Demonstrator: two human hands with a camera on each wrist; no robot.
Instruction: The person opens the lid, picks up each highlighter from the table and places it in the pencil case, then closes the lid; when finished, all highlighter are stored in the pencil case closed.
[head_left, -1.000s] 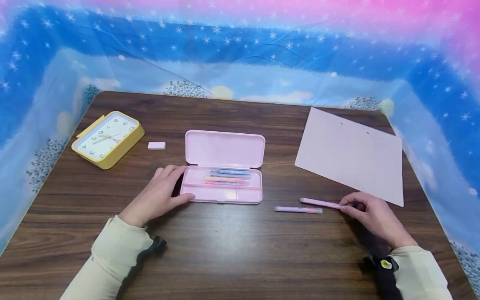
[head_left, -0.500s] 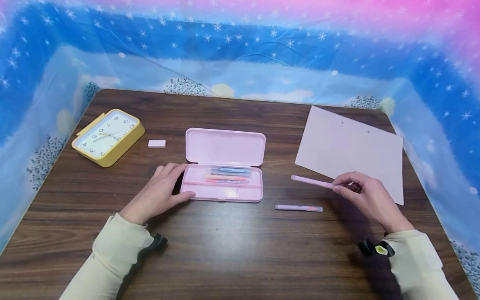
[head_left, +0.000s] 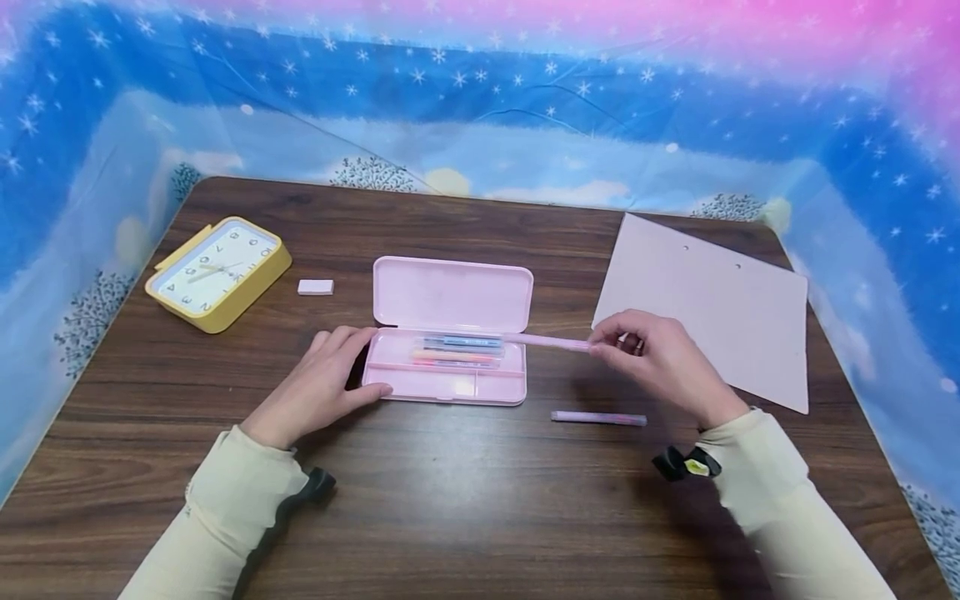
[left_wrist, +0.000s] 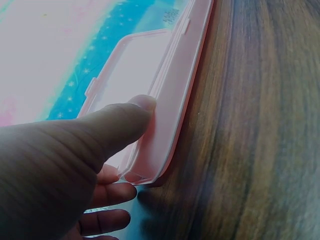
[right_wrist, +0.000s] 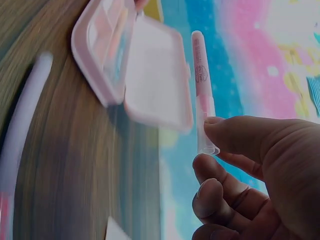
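A pink pencil case (head_left: 423, 385) lies with its lid raised at the table's middle. Several markers (head_left: 457, 355), blue, orange and reddish, lie in its rear compartment. My left hand (head_left: 318, 387) grips the case's left end, thumb at the front edge and fingers around the back corner. Between thumb and fingertips, my right hand (head_left: 660, 358) pinches a lilac-pink marker (head_left: 551, 342) by its clear-capped end. In the head view its far tip overlaps the case's right rear corner; the right wrist view shows the marker (right_wrist: 201, 70) off the table. A second lilac marker (head_left: 598, 417) lies below on the table.
A yellow clock (head_left: 217, 275) lies face up at the left, and a white eraser (head_left: 316, 287) rests between it and the case. At the right is a pale board (head_left: 712, 300) with two small holes. A patterned cloth (head_left: 480, 108) surrounds the table's (head_left: 450, 517) far sides.
My right hand has lifted the lilac-pink marker from the table and carried it left to the case's right rear corner. The left hand has stayed on the case.
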